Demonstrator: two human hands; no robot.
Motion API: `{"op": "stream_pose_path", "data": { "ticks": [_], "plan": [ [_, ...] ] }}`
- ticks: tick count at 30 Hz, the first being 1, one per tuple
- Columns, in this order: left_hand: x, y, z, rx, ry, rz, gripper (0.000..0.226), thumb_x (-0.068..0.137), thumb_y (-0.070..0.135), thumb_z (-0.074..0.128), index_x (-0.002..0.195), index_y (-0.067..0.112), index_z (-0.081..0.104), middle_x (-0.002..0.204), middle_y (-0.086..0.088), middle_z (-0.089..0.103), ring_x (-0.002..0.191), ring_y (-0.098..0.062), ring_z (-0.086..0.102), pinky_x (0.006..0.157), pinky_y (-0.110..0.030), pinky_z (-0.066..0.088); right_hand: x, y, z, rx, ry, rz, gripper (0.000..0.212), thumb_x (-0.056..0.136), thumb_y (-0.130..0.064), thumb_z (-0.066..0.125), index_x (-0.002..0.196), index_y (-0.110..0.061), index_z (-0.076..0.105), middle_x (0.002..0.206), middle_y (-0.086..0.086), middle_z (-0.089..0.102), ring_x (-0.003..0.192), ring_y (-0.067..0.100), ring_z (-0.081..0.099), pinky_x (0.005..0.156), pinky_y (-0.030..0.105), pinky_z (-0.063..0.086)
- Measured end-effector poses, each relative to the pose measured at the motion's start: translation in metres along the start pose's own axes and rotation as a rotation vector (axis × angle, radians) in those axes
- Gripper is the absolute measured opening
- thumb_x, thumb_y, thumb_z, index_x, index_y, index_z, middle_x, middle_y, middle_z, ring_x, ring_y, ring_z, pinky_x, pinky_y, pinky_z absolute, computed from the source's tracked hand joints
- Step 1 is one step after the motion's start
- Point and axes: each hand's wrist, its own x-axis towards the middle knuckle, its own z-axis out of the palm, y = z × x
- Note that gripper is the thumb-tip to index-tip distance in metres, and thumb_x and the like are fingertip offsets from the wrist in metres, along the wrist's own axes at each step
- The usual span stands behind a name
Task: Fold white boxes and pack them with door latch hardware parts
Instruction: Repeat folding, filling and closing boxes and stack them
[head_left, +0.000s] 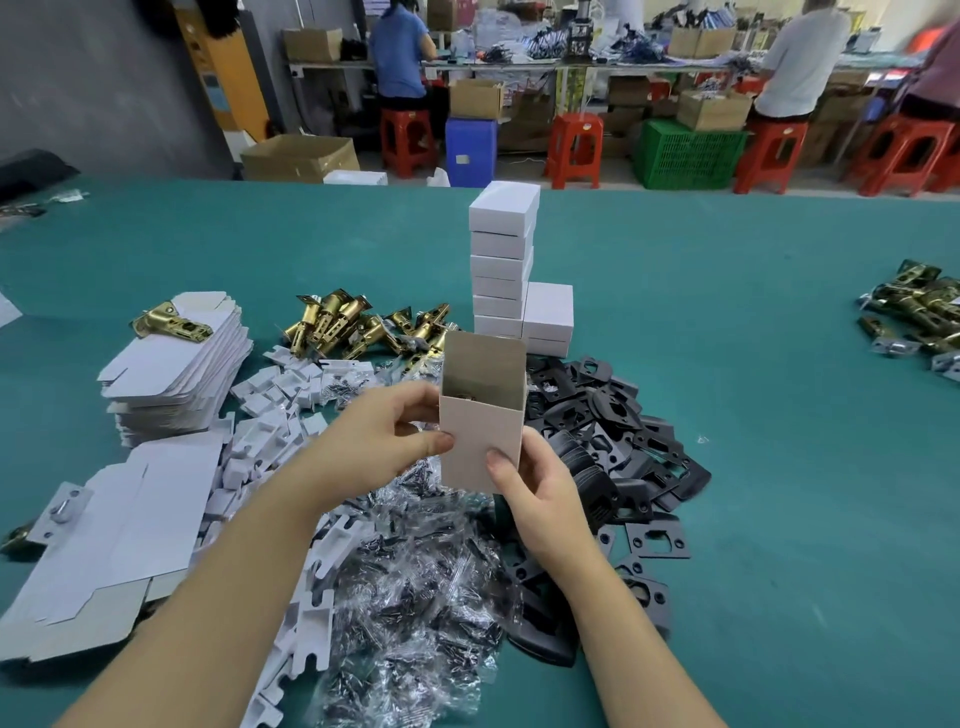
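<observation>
An upright white box (480, 431) with its top flap standing open is held above the table between both hands. My left hand (384, 439) grips its left side, thumb on the front face. My right hand (540, 493) holds the lower right corner, thumb on the front. A brass part shows inside the open top. Behind it stands a tall stack of closed white boxes (501, 260). Brass latches (343, 322) lie behind left, black strike plates (618, 441) to the right, bagged screws (415, 587) and white plastic inserts (270, 415) below my hands.
Flat unfolded box blanks (176, 364) are stacked at the left, with more blanks (114, 540) nearer me. Another heap of brass latches (919, 312) lies at the far right on the green table (779, 415). People sit on red stools at benches beyond the table.
</observation>
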Motion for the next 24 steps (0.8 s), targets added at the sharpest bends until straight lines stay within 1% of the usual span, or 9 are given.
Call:
{"op": "stream_pose_path", "data": {
  "ticks": [3,5,7,8,10,13,17,21,24],
  "plan": [
    [0.0,-0.006,0.002,0.053,-0.027,-0.014,0.03,0.093,0.003,0.071,0.117,0.02,0.067,0.115,0.009,0.074,0.1,0.004,0.068,0.093,-0.025,0.057,0.001,0.003,-0.002,0.028,0.055,-0.018,0.028,0.092,-0.038,0.067,0.12,-0.037,0.063,0.113,-0.009,0.073,0.107,0.01,0.068,0.085,0.024,0.056],
    [0.001,-0.01,0.003,0.111,-0.054,-0.022,0.031,0.094,0.005,0.07,0.119,0.022,0.067,0.117,0.012,0.072,0.111,-0.001,0.066,0.1,-0.036,0.054,0.003,0.005,-0.003,0.019,0.066,-0.016,0.03,0.093,-0.029,0.067,0.123,-0.032,0.062,0.114,-0.009,0.073,0.108,0.011,0.068,0.087,0.026,0.057],
    [0.001,-0.014,0.002,0.152,-0.061,-0.018,0.032,0.094,0.007,0.07,0.119,0.027,0.066,0.117,0.016,0.071,0.104,-0.007,0.069,0.095,-0.041,0.057,0.003,0.009,-0.003,0.002,0.063,-0.008,0.03,0.094,-0.025,0.066,0.124,-0.03,0.062,0.114,-0.009,0.073,0.108,0.011,0.068,0.088,0.027,0.057],
    [0.001,-0.015,-0.001,0.172,-0.055,-0.019,0.034,0.094,0.01,0.07,0.12,0.032,0.065,0.116,0.019,0.071,0.092,-0.01,0.07,0.088,-0.041,0.059,0.004,0.01,-0.003,-0.005,0.062,-0.004,0.03,0.096,-0.023,0.066,0.124,-0.03,0.062,0.115,-0.01,0.073,0.108,0.011,0.068,0.089,0.028,0.057],
    [0.003,-0.02,-0.008,0.208,-0.003,-0.031,0.036,0.096,0.016,0.069,0.122,0.04,0.063,0.113,0.022,0.07,0.072,-0.01,0.065,0.069,-0.033,0.059,0.005,0.011,-0.004,0.004,0.074,0.008,0.028,0.098,-0.019,0.066,0.124,-0.029,0.062,0.115,-0.01,0.073,0.108,0.009,0.068,0.088,0.027,0.058],
    [0.008,-0.031,-0.023,0.323,0.125,-0.076,0.03,0.098,0.021,0.065,0.12,0.041,0.064,0.104,0.02,0.07,0.065,0.0,0.06,0.057,-0.02,0.046,0.007,0.012,-0.007,0.045,0.138,0.024,0.027,0.1,-0.015,0.066,0.124,-0.027,0.062,0.113,-0.012,0.074,0.105,0.006,0.069,0.083,0.021,0.057],
    [0.012,-0.049,-0.03,0.549,0.129,-0.196,0.024,0.1,0.025,0.063,0.124,0.024,0.067,0.106,0.013,0.067,0.078,-0.006,0.062,0.066,-0.028,0.045,0.008,0.013,-0.009,0.069,0.208,0.034,0.026,0.099,-0.018,0.067,0.123,-0.028,0.062,0.113,-0.013,0.075,0.105,0.007,0.071,0.084,0.023,0.058],
    [0.011,-0.051,-0.017,0.66,0.064,-0.242,0.027,0.096,0.037,0.068,0.122,0.029,0.066,0.097,0.015,0.068,0.072,-0.003,0.062,0.068,-0.029,0.052,0.008,0.013,-0.009,0.071,0.224,0.034,0.027,0.099,-0.021,0.067,0.125,-0.026,0.063,0.114,-0.011,0.075,0.105,0.008,0.071,0.085,0.026,0.059],
    [0.014,-0.047,-0.004,0.746,0.044,-0.211,0.029,0.092,0.046,0.07,0.117,0.032,0.066,0.098,0.015,0.063,0.079,-0.006,0.062,0.074,-0.032,0.056,0.008,0.012,-0.009,0.098,0.241,0.027,0.027,0.1,-0.021,0.066,0.127,-0.024,0.063,0.114,-0.01,0.075,0.105,0.009,0.071,0.084,0.025,0.059]
  ]
}}
